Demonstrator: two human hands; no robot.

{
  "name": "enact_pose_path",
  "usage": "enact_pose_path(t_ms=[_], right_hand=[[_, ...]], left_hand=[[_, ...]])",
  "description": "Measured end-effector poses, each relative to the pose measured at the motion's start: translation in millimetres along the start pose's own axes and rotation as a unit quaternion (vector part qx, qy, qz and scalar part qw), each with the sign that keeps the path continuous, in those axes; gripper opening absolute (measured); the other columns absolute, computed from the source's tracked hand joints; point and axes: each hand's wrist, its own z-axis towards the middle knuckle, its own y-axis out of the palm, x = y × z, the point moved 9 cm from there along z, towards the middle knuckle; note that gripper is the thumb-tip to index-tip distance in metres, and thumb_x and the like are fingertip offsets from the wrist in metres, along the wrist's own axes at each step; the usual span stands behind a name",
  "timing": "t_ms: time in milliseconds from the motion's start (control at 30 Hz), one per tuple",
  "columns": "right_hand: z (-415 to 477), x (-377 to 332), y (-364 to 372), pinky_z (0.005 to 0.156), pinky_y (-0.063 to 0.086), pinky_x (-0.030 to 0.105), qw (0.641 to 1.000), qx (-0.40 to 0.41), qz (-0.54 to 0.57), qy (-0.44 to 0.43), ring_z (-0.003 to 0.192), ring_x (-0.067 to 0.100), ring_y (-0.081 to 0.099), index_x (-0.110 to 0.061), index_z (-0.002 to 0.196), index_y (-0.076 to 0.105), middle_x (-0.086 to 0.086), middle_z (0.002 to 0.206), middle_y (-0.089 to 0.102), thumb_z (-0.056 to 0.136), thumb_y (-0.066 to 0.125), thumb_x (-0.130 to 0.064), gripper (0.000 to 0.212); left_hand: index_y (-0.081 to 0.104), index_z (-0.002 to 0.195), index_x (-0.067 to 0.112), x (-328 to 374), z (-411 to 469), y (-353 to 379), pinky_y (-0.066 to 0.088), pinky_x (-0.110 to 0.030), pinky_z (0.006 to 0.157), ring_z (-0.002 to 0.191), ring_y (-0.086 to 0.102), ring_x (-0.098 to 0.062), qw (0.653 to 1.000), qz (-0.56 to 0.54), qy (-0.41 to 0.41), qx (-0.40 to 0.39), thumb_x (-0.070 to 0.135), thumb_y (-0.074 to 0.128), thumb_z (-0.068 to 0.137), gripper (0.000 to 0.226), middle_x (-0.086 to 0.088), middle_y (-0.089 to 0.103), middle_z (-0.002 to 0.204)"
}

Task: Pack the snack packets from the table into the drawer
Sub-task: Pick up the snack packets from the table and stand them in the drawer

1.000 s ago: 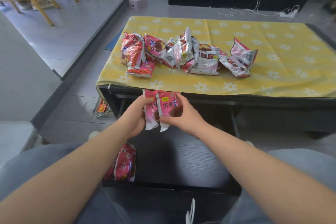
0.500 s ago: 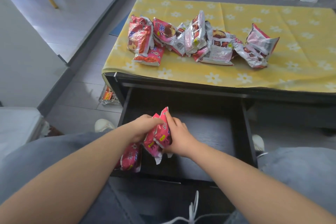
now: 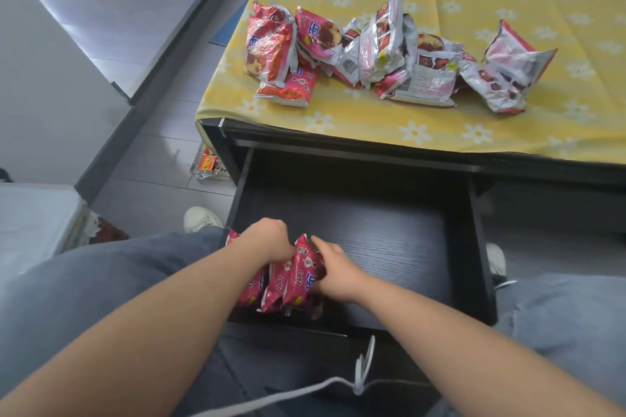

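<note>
The black drawer (image 3: 389,234) is pulled out from under the table toward my knees. In its near left corner three red and pink snack packets (image 3: 298,278) stand on edge side by side. My left hand (image 3: 267,240) presses on the left packets from above, and my right hand (image 3: 333,267) grips the rightmost packet from the right side. Several more red, pink and silver packets (image 3: 382,51) lie in a loose heap on the table's yellow flowered cloth (image 3: 440,125), beyond the drawer.
The drawer's right part is bare dark wood. My knees in grey trousers flank the drawer, with white shoes (image 3: 201,218) on the floor. A clear tray with wrappers (image 3: 208,164) lies on the floor left of the table. A white cord (image 3: 362,379) hangs near me.
Both hands carried the pink packets down from the table's edge into the drawer's near left corner, beside the packet that stood there. The view has tilted downward.
</note>
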Motion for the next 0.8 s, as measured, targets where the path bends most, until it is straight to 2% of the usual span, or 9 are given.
enact_pose_path(t_ms=[100, 167, 233, 300, 400, 467, 667, 733, 800], right_hand=[[-1, -1, 12, 0.105, 0.054, 0.039, 0.997, -0.036, 0.054, 0.030, 0.125, 0.025, 0.059, -0.030, 0.162, 0.032, 0.007, 0.142, 0.049, 0.081, 0.078, -0.004, 0.096], [-2, -5, 23, 0.105, 0.056, 0.044, 0.994, -0.054, 0.088, 0.038, 0.124, 0.025, 0.063, -0.027, 0.162, 0.032, 0.007, 0.139, 0.055, 0.082, 0.076, 0.003, 0.096], [-2, -10, 32, 0.105, 0.056, 0.042, 0.991, -0.065, 0.113, 0.035, 0.125, 0.025, 0.063, -0.023, 0.161, 0.029, 0.008, 0.139, 0.059, 0.084, 0.073, 0.005, 0.093], [-1, -15, 36, 0.104, 0.056, 0.039, 0.990, -0.063, 0.122, 0.034, 0.125, 0.024, 0.062, -0.022, 0.160, 0.028, 0.009, 0.140, 0.057, 0.086, 0.072, 0.005, 0.090], [3, -23, 39, 0.107, 0.054, 0.040, 0.992, -0.055, 0.112, 0.026, 0.127, 0.026, 0.060, -0.019, 0.160, 0.024, 0.012, 0.144, 0.052, 0.087, 0.075, 0.002, 0.091], [5, -29, 43, 0.103, 0.053, 0.034, 0.992, -0.060, 0.105, 0.021, 0.126, 0.024, 0.060, -0.018, 0.160, 0.021, 0.010, 0.144, 0.049, 0.087, 0.077, -0.003, 0.093], [5, -27, 41, 0.101, 0.050, 0.029, 0.993, -0.053, 0.100, 0.029, 0.119, 0.018, 0.060, -0.020, 0.161, 0.024, 0.005, 0.139, 0.055, 0.086, 0.079, -0.006, 0.095], [6, -23, 37, 0.105, 0.054, 0.036, 0.994, -0.041, 0.095, 0.035, 0.121, 0.021, 0.062, -0.020, 0.160, 0.031, 0.006, 0.139, 0.058, 0.083, 0.080, -0.005, 0.093], [6, -22, 32, 0.106, 0.055, 0.039, 0.995, -0.026, 0.085, 0.037, 0.123, 0.022, 0.063, -0.018, 0.160, 0.036, 0.006, 0.140, 0.058, 0.080, 0.081, -0.006, 0.092]], left_hand=[[0.068, 0.107, 0.015, -3, 4, 0, 0.047, -0.027, 0.063, 0.074, 0.061, -0.016, 0.999, 0.042, 0.005, -0.005, 0.044, 0.065, 0.093, 0.033, 0.000, 0.064, 0.087], [0.064, 0.091, 0.015, -6, 7, -1, 0.045, -0.027, 0.057, 0.064, 0.057, -0.015, 0.998, 0.068, -0.004, -0.008, 0.041, 0.067, 0.091, 0.026, 0.000, 0.059, 0.076], [0.060, 0.083, 0.015, -9, 7, -5, 0.048, -0.031, 0.060, 0.061, 0.056, -0.015, 0.996, 0.092, -0.008, -0.001, 0.037, 0.068, 0.090, 0.024, -0.001, 0.057, 0.074], [0.066, 0.090, 0.015, -10, 6, -9, 0.050, -0.033, 0.064, 0.063, 0.057, -0.016, 0.995, 0.103, -0.004, 0.003, 0.035, 0.068, 0.090, 0.021, -0.001, 0.059, 0.077], [0.072, 0.108, 0.014, -9, 4, -11, 0.052, -0.034, 0.069, 0.077, 0.063, -0.022, 0.994, 0.111, 0.011, 0.012, 0.032, 0.066, 0.090, 0.027, -0.005, 0.069, 0.094], [0.072, 0.113, 0.015, -7, 3, -12, 0.052, -0.034, 0.069, 0.081, 0.064, -0.025, 0.993, 0.118, 0.019, 0.020, 0.028, 0.064, 0.090, 0.028, -0.006, 0.069, 0.099], [0.069, 0.114, 0.018, -12, 3, -12, 0.046, -0.030, 0.059, 0.069, 0.059, -0.015, 0.995, 0.096, -0.004, 0.028, 0.039, 0.068, 0.091, 0.032, -0.001, 0.065, 0.091], [0.068, 0.112, 0.020, -13, -1, -17, 0.040, -0.029, 0.053, 0.065, 0.056, -0.014, 0.994, 0.101, -0.018, 0.045, 0.045, 0.067, 0.090, 0.033, 0.000, 0.064, 0.087], [0.067, 0.110, 0.022, -12, -5, -23, 0.040, -0.030, 0.054, 0.065, 0.055, -0.014, 0.991, 0.114, -0.023, 0.065, 0.051, 0.065, 0.091, 0.035, 0.002, 0.063, 0.086]])
